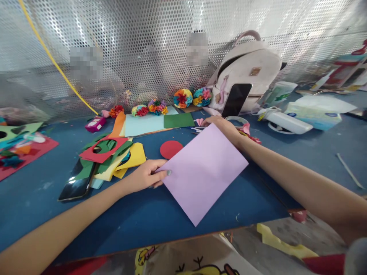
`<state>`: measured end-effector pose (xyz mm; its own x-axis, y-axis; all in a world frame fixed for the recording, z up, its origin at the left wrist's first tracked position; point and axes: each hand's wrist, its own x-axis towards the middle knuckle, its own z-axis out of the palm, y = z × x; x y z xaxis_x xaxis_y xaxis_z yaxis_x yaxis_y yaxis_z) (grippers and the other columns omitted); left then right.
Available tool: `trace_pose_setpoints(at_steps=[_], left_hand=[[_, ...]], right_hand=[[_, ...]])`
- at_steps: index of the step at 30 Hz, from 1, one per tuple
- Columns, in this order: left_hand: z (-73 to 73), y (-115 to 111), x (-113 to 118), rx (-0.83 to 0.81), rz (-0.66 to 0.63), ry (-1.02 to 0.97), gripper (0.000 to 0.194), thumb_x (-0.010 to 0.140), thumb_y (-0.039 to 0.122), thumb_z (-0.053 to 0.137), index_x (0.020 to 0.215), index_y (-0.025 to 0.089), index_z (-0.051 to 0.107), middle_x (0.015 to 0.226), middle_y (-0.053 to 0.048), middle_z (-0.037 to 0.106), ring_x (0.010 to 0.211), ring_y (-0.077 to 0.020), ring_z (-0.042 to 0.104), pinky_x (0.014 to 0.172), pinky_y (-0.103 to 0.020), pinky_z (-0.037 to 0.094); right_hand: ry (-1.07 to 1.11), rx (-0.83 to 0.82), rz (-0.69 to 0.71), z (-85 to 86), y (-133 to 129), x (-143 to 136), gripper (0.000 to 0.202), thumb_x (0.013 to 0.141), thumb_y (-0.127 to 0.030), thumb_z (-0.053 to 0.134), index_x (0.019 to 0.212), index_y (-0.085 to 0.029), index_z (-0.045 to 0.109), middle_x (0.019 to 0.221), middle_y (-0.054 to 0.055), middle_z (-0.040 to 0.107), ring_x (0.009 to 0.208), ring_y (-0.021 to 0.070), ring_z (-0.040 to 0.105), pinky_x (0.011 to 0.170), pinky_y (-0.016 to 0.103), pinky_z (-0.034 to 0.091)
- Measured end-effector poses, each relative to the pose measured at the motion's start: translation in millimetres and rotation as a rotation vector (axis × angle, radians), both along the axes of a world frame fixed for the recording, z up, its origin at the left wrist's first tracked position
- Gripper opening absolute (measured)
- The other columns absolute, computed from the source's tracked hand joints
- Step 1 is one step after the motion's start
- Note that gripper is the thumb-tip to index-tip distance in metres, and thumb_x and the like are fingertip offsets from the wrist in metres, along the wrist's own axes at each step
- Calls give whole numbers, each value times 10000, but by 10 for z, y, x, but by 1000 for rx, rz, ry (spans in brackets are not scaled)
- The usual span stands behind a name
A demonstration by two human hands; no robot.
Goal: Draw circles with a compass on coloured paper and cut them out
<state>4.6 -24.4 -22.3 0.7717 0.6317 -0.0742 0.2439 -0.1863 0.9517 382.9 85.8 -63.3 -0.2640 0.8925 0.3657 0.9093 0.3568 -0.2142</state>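
A sheet of light purple paper [205, 173] is pinched at its left corner by my left hand [150, 173], thumb on top. The sheet hangs tilted over the blue table. My right hand [220, 124] reaches past the far edge of the sheet, close to a pair of scissors [195, 130] lying on the table. Paper covers part of that hand, and its fingers are mostly hidden. Just beyond the purple sheet lies a red paper circle [171, 149], partly covered.
Cut paper scraps [107, 152] and a dark phone [77, 183] lie left. Behind are light blue sheets [143, 125], a green sheet [179, 120] and paper flowers [182, 98]. Another phone [237, 100] leans on a white backpack [249, 68]. A tissue pack [315, 112] stands right.
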Motion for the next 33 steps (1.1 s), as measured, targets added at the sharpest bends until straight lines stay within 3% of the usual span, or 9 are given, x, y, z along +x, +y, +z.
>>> trace_pose_setpoints(at_steps=[6, 13, 16, 20, 21, 23, 26, 30, 33], left_hand=[[-25, 62, 30, 107, 176, 21, 264, 1037, 449, 536, 941, 203, 532, 619, 87, 426, 481, -80, 365, 453, -186, 273], [68, 205, -90, 156, 99, 138, 238, 976, 372, 584, 1118, 190, 643, 887, -18, 656, 703, -140, 577, 609, -226, 421], [49, 205, -111, 392, 169, 281, 430, 943, 286, 607, 1365, 216, 565, 664, 70, 564, 576, -136, 502, 572, -231, 338], [-30, 160, -76, 617, 297, 320, 484, 903, 215, 624, 1384, 207, 573, 532, 134, 379, 505, -123, 410, 575, -231, 317], [-47, 149, -67, 638, 337, 290, 455, 902, 193, 611, 1356, 211, 593, 537, 134, 370, 506, -118, 401, 577, -229, 318], [-72, 138, -57, 668, 401, 226, 395, 907, 161, 587, 1296, 216, 629, 547, 131, 357, 503, -110, 376, 565, -225, 307], [-98, 148, -64, 746, 465, 122, 301, 907, 126, 579, 1183, 205, 672, 554, 128, 306, 494, -102, 331, 545, -227, 290], [-139, 169, -75, 809, 498, 32, 224, 929, 119, 544, 1078, 193, 695, 560, 116, 294, 505, -104, 325, 547, -228, 316], [-167, 166, -69, 803, 475, 20, 215, 944, 134, 535, 1058, 195, 707, 554, 106, 354, 504, -102, 353, 537, -225, 330]], right_hand=[[-5, 28, 18, -50, 84, 25, 186, 951, -136, 536, 1014, -178, 706, 1085, 137, 743, 1096, 312, 660, 1041, 489, 521], [81, 145, -24, 15, 17, 11, 214, 950, -181, 467, 1019, -196, 669, 1104, 169, 671, 1111, 341, 629, 1045, 527, 508], [175, 229, -39, 159, -70, -32, 181, 960, -223, 478, 1067, -219, 623, 1134, 150, 649, 1043, 320, 643, 971, 520, 544], [536, 343, 25, 358, -269, -236, 53, 945, -266, 608, 997, -266, 594, 1095, 104, 636, 850, 249, 643, 830, 457, 563], [723, 329, 87, 394, -338, -320, 85, 928, -274, 668, 961, -277, 591, 1027, 86, 639, 810, 236, 630, 791, 439, 559], [820, 257, 175, 441, -502, -517, 117, 968, -363, 666, 937, -291, 579, 968, 57, 644, 777, 212, 631, 744, 406, 570], [1084, -81, 339, 457, -782, -833, 245, 916, -459, 773, 928, -273, 613, 803, 6, 644, 701, 198, 654, 714, 398, 594], [980, -409, 480, 426, -1092, -1152, 317, 902, -509, 787, 881, -216, 667, 804, 24, 700, 688, 184, 685, 665, 342, 597], [837, -485, 557, 402, -1207, -1266, 294, 915, -475, 768, 852, -195, 703, 856, 42, 742, 759, 184, 713, 738, 326, 611]])
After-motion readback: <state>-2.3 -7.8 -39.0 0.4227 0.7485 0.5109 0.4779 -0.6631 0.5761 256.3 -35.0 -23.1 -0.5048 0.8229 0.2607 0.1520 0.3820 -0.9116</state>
